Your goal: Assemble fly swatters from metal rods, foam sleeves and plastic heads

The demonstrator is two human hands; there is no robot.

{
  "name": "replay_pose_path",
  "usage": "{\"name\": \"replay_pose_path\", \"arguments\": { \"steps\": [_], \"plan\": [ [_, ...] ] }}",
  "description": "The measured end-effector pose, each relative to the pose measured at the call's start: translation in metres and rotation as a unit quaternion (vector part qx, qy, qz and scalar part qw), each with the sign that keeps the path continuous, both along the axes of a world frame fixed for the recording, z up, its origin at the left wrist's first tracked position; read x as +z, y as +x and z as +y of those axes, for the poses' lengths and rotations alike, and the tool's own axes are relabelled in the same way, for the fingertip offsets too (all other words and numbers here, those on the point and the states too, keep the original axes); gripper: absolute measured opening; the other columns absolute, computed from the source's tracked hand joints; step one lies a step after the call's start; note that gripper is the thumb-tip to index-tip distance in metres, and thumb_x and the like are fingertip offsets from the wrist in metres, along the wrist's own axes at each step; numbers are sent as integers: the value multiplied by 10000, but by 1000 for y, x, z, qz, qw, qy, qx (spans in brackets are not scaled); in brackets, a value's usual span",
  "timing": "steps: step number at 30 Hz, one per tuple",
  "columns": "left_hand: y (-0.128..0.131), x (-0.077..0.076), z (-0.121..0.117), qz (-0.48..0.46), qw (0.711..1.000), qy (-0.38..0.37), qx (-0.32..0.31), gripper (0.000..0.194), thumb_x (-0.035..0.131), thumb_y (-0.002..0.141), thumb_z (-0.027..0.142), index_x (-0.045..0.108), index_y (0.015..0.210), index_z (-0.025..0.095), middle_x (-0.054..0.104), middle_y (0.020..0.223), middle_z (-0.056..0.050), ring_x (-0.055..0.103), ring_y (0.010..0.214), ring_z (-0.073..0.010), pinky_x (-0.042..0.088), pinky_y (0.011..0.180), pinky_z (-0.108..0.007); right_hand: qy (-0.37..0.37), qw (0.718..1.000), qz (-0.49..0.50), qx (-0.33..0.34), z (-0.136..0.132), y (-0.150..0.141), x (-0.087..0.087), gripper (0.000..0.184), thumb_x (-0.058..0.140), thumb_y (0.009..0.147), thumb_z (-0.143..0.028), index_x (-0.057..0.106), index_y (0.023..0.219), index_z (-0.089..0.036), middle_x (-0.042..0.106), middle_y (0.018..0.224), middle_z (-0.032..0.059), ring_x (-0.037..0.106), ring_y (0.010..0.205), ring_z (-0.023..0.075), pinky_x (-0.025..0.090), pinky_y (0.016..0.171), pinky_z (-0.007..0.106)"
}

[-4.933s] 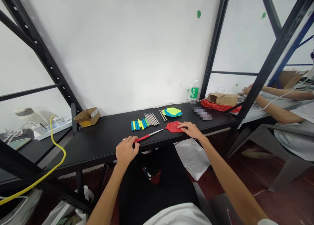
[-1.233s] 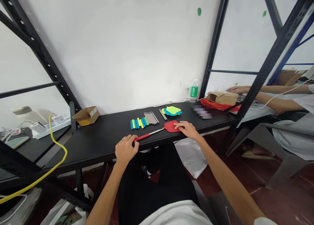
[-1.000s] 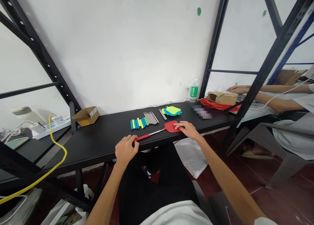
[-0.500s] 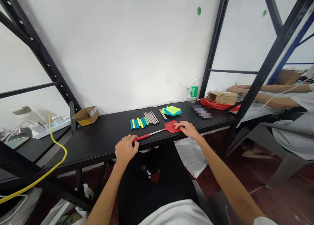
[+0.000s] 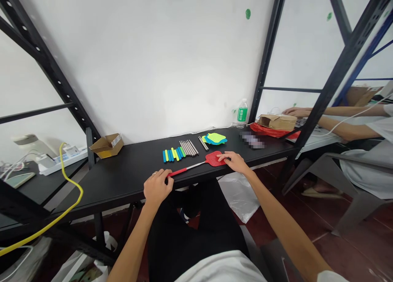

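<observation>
Evidently, on my head-camera feed, the left hand (image 5: 158, 185) grasps the handle end of the fly swatter (image 5: 196, 165) lying on the black table (image 5: 129, 171), while the right hand (image 5: 234, 161) rests bent fingers on its red head; whether they pinch, I cannot tell. Holding both ends probably steadies it; grips (image 5: 174, 154), rods (image 5: 189, 148) and loose heads (image 5: 217, 138) lie sorted beyond, presumably for order.

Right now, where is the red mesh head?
In the head view, the red mesh head lies right of centre on the table, silver rod at its left, right hand on its right edge.
</observation>
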State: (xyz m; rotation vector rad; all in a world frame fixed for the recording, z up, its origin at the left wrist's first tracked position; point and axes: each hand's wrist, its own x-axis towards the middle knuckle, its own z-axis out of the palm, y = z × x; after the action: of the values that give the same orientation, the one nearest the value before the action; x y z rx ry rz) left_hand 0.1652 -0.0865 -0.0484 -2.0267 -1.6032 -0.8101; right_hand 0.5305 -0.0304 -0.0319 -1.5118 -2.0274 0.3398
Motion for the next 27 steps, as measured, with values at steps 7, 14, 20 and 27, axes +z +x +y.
{"name": "replay_pose_path", "arguments": {
  "steps": [7,14,20,27],
  "plan": [
    [0,1,-1,-9,1000,-4,-4,269,456,903,220,714,970,251,713,869,-27,622,853,-211,356,666,-310,0,1000,-7,-4,-3,-1,1,350,458,930,-176,750,969,-363,691,1262,-91,490,1358,240,338,1114,528],
    [-1,1,-1,-3,1000,1,-6,256,459,917,236,708,978,250,703,879,-10,626,855,-193,368,676,-298,2,1000,-4,5,-2,0,2,364,460,922,-155,757,979,-359,698,1249,-92,498,1352,240,358,1106,507],
    [1,1,-1,-10,1000,1,2,251,473,909,235,705,1002,256,695,898,-6,627,832,-183,362,654,-296,23,1000,15,-3,-2,0,0,419,508,874,-135,719,1140,-381,659,1322,-81,550,1306,227,391,1092,468],
    [2,1,-1,-20,1000,4,2,255,475,908,231,705,1017,253,692,918,-7,623,825,-177,362,658,-292,18,999,3,-33,-2,-1,1,451,546,876,-180,647,1282,-348,604,1404,-19,552,1304,252,403,1084,473]
  ]
}}
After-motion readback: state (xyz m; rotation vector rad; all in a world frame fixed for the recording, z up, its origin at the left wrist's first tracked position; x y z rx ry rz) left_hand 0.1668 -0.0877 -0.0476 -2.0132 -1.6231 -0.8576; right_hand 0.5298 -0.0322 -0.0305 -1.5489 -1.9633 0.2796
